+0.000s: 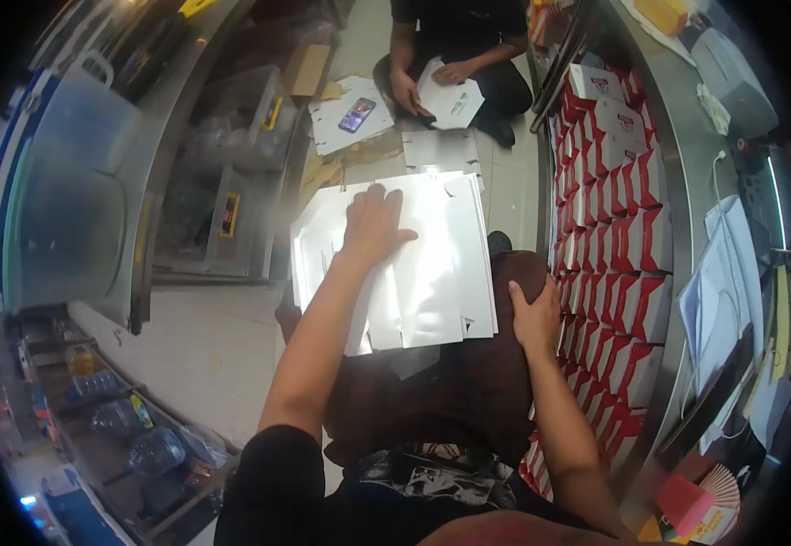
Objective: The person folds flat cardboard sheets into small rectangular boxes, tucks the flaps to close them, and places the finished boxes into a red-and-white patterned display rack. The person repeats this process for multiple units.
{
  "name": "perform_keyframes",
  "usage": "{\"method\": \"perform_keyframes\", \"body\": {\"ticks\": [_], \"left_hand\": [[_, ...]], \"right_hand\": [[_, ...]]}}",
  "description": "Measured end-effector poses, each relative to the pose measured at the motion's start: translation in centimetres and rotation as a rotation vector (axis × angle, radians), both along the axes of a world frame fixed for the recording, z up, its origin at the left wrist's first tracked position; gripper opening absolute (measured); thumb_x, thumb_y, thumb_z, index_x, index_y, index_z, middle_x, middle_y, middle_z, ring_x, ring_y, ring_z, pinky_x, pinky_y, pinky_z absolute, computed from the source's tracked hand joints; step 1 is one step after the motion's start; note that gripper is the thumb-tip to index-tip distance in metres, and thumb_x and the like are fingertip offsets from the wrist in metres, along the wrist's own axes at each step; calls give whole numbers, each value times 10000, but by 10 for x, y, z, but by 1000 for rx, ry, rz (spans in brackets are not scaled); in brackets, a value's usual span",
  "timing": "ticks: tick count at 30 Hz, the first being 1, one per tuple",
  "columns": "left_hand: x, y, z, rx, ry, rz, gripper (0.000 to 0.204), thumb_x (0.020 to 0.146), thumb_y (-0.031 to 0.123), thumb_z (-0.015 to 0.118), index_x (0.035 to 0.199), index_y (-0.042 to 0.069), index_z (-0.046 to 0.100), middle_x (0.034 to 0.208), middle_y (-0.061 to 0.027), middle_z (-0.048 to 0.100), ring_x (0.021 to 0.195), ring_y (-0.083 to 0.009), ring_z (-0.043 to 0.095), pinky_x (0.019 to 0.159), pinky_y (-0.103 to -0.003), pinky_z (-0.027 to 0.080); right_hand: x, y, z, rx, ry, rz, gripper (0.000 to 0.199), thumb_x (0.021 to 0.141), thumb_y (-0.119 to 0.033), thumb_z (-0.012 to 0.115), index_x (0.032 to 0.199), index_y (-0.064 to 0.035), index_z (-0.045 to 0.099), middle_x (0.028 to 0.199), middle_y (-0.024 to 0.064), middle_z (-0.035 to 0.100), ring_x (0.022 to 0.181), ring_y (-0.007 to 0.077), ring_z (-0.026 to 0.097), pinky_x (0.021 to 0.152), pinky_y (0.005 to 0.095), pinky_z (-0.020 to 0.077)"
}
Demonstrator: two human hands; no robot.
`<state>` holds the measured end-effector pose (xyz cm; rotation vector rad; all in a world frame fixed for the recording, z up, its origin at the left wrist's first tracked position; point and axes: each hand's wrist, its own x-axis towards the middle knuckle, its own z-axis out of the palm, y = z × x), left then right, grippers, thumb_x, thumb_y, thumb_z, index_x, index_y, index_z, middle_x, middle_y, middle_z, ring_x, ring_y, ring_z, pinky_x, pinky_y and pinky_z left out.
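Note:
A stack of glossy white flat cardboard box blanks (438,246) lies across my lap, with slots and cut edges along its near and far sides. My left hand (375,226) rests flat on top of the far left part of the stack, thumb stretched out to the right. Beyond the stack's right edge, my right hand (535,314) lies on my right knee, thumb apart from the fingers, holding nothing. Its fingertips are partly hidden round the knee.
A co-worker (454,55) sits on the floor ahead, holding a white blank (451,95). A phone (357,116) lies on more blanks. Rows of red-and-white boxes (609,246) fill the right shelf. Clear bins (222,218) and bottles (155,450) stand at left.

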<state>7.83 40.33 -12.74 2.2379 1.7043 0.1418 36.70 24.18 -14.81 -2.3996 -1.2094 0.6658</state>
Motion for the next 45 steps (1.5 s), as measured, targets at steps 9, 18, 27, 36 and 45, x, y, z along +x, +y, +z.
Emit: {"method": "perform_keyframes", "body": {"ticks": [9,18,27,36,45], "left_hand": [[-4,15,-3,-89,-122,113,582,739,254,914,1257,173,663,1375,-121,514,1277,-371,480,1062,-485,437],[-11,3,7,87,-505,100,288,876,144,792,1069,70,591,921,-178,701,905,-410,684,838,-480,532],[-39,-117,149,310,-520,-309,167,916,47,725,1079,48,687,888,-161,698,874,-376,681,803,-414,533],[-30,-182,184,1129,-915,108,353,995,245,689,1287,58,620,1284,-125,644,1149,-275,633,1028,-430,512],[-54,-238,142,-21,-2041,642,509,1123,358,465,1470,-14,488,1439,-202,594,1323,-310,604,1100,-452,518]], "right_hand": [[-5,-5,3,-33,-64,24,891,944,-557,670,1540,47,396,1484,299,524,1368,462,515,1139,510,436],[-4,-8,-11,24,-97,43,904,920,-580,689,1537,23,421,1504,291,518,1367,461,519,1146,521,427],[3,-5,71,540,1476,376,759,1034,-401,659,1618,-38,339,1619,185,425,1452,308,470,1162,450,406],[-97,9,226,744,612,826,367,893,-132,782,1252,-66,746,1138,142,767,1055,299,735,890,380,564],[-153,-15,176,999,283,1292,374,882,-127,715,1247,-191,762,1365,114,673,1196,311,650,999,407,517]]}}
